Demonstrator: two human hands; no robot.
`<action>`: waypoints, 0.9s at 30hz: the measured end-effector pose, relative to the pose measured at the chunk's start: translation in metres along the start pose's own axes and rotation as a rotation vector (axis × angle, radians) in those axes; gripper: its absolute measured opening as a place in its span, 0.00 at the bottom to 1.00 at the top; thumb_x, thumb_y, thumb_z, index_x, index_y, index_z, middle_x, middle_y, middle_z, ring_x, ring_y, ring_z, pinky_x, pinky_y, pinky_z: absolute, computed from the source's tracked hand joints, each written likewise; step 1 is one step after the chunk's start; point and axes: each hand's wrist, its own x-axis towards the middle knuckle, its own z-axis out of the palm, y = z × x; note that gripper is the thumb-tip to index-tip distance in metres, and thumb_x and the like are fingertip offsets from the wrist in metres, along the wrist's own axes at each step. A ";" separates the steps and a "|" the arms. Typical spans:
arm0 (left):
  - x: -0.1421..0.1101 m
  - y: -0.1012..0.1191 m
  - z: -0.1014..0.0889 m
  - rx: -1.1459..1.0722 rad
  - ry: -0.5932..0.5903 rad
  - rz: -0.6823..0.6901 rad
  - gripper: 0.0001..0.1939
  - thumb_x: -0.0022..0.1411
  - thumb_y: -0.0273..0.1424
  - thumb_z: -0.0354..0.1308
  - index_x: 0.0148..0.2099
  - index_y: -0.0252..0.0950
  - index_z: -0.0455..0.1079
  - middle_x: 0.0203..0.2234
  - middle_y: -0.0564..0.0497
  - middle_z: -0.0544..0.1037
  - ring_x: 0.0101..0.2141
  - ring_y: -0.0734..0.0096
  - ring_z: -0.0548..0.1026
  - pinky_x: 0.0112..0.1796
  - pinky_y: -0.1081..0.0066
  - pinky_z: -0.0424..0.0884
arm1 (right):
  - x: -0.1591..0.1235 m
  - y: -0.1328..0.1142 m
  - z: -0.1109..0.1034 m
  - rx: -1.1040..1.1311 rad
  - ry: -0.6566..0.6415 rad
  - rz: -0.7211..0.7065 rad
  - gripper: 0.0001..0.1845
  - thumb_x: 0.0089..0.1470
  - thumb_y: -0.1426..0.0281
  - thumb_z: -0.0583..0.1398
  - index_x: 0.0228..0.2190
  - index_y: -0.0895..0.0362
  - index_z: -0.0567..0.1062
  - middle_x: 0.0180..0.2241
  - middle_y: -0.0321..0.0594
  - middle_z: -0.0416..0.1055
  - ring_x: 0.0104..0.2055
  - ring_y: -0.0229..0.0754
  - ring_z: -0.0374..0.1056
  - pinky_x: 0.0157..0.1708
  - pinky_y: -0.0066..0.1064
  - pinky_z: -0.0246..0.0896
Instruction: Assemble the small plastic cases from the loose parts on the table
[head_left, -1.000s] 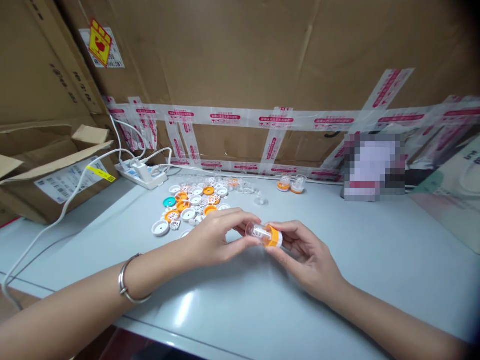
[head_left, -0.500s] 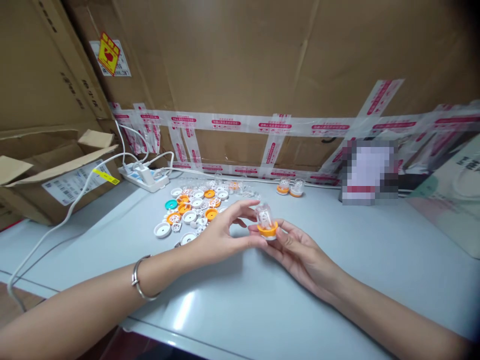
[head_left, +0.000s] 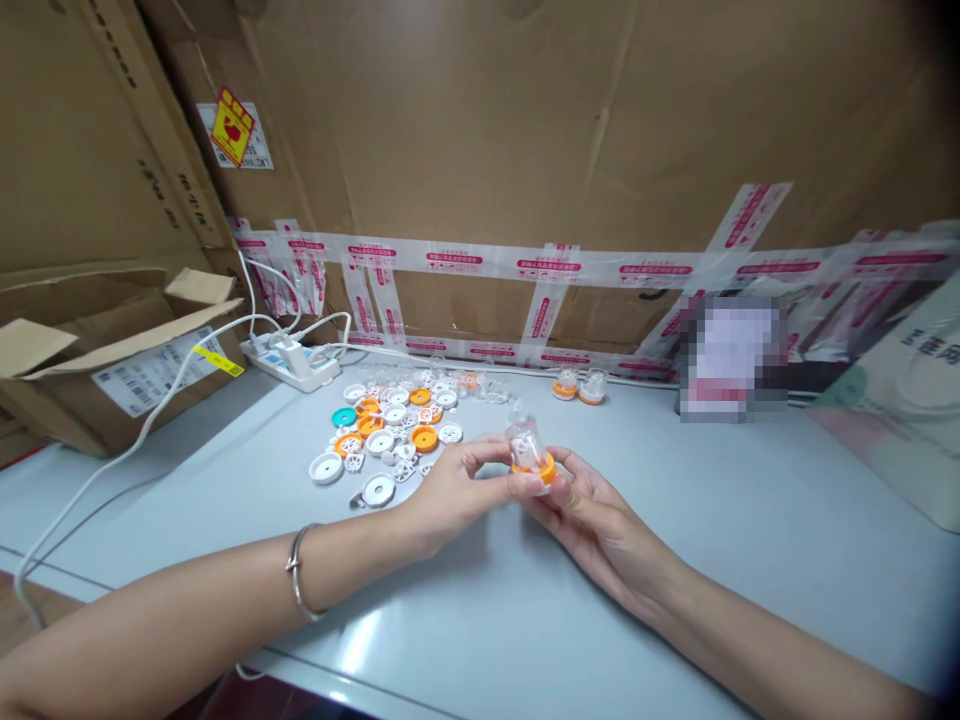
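Between my hands, above the table, is a small domed plastic piece (head_left: 528, 446) with a clear cover, an orange ring and white parts inside. My left hand (head_left: 466, 490) pinches its orange ring from the left, thumb in front. From the right, my right hand (head_left: 596, 510) grips its base with thumb and fingers. To the left lies a spread of loose parts: white rings (head_left: 379, 489), orange rings (head_left: 424, 438), a teal ring (head_left: 344, 417), small white spoked wheels and clear covers. Farther back stand two similar domed pieces (head_left: 579, 385) with clear tops.
A white power strip (head_left: 296, 368) with plugs and cables sits at the back left, beside an open cardboard box (head_left: 142, 370). A large taped cardboard box (head_left: 465, 150) forms the back wall. On the right are a blurred-out object (head_left: 727, 360) and a pale printed panel (head_left: 900, 400).
My left fingers have come down from the clear cover to close around the orange ring. The domed piece tilts slightly left, and the whole view has shifted a little.
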 end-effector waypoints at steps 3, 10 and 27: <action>0.001 0.002 -0.001 0.044 0.024 0.034 0.08 0.55 0.31 0.60 0.38 0.35 0.75 0.39 0.49 0.70 0.44 0.68 0.67 0.50 0.70 0.60 | 0.001 0.000 0.000 0.039 -0.015 0.027 0.15 0.45 0.69 0.67 0.35 0.54 0.69 0.31 0.32 0.72 0.36 0.32 0.69 0.45 0.26 0.64; 0.006 0.000 -0.004 0.024 -0.028 0.015 0.10 0.56 0.33 0.60 0.41 0.36 0.76 0.43 0.48 0.69 0.47 0.67 0.66 0.47 0.72 0.64 | 0.003 0.002 -0.006 0.101 -0.060 0.082 0.14 0.48 0.67 0.65 0.38 0.58 0.73 0.36 0.36 0.74 0.40 0.32 0.70 0.47 0.24 0.64; 0.007 -0.008 -0.020 0.475 -0.030 0.106 0.15 0.56 0.36 0.59 0.46 0.36 0.73 0.35 0.50 0.78 0.34 0.70 0.73 0.36 0.73 0.68 | 0.007 -0.001 -0.003 -0.520 0.161 -0.101 0.18 0.42 0.65 0.68 0.37 0.54 0.71 0.39 0.37 0.74 0.37 0.40 0.71 0.42 0.32 0.65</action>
